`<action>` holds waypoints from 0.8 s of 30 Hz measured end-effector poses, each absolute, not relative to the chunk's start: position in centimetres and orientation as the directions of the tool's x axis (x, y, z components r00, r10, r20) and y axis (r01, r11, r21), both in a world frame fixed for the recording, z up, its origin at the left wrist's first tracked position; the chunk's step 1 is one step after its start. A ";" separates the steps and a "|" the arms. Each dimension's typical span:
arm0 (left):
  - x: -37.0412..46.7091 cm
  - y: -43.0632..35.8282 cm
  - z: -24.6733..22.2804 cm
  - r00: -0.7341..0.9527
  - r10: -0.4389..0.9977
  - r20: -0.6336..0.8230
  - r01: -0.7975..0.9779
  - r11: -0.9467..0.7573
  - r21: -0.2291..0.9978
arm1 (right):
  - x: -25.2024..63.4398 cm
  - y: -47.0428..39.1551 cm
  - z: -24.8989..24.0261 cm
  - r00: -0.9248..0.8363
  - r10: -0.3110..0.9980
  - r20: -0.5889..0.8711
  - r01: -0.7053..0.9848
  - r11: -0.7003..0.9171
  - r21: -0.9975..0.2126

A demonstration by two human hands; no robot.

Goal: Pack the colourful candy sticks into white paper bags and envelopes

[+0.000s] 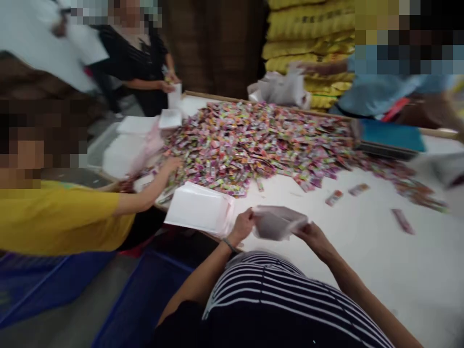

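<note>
Your left hand (243, 225) grasps the pale bag (273, 224) at nine o'clock, your right hand (314, 236) at three, its long axis running between them.

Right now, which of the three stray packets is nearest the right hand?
The leftmost stray packet; the middle packet and rightmost packet lie farther from the right hand.

A broad white worktop (362, 256) with a thin wooden edge (217, 97) fills much of the room. Behind it yellow sacks (308, 29) rise in a stack, next to a dark brown backdrop (217, 48), perhaps a wall or piled cartons; the blur hides which. Blue crates (141, 295) stand on grey floor (85, 302) at lower left, in dim light.
</note>
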State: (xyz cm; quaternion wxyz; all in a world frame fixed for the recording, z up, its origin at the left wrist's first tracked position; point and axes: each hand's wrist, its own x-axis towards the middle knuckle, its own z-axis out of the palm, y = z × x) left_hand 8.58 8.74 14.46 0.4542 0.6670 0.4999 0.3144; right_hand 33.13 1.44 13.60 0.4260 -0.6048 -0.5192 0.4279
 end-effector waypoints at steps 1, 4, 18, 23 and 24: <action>8.7 8.4 15.3 0.280 0.960 -0.012 0.377 -0.098 0.921 | 32.8 1.6 14.0 0.103 0.990 -0.097 0.252 -0.121 -0.960; 9.1 7.7 17.4 0.148 0.985 0.093 0.365 -0.142 0.920 | 31.4 2.3 15.4 0.307 0.945 -0.111 0.298 -0.207 -0.932; 8.2 6.1 26.2 0.025 0.986 0.165 -0.172 -0.159 0.972 | 26.3 4.5 27.3 0.618 0.740 0.265 0.565 -0.184 -0.804; 8.3 6.7 26.9 0.042 0.991 0.124 -0.177 -0.115 0.977 | 26.9 5.7 26.8 0.547 0.791 0.272 0.504 -0.052 -0.862; 8.4 6.9 27.0 0.043 0.993 0.108 -0.171 -0.099 0.980 | 27.1 6.1 26.5 0.536 0.799 0.272 0.514 -0.054 -0.856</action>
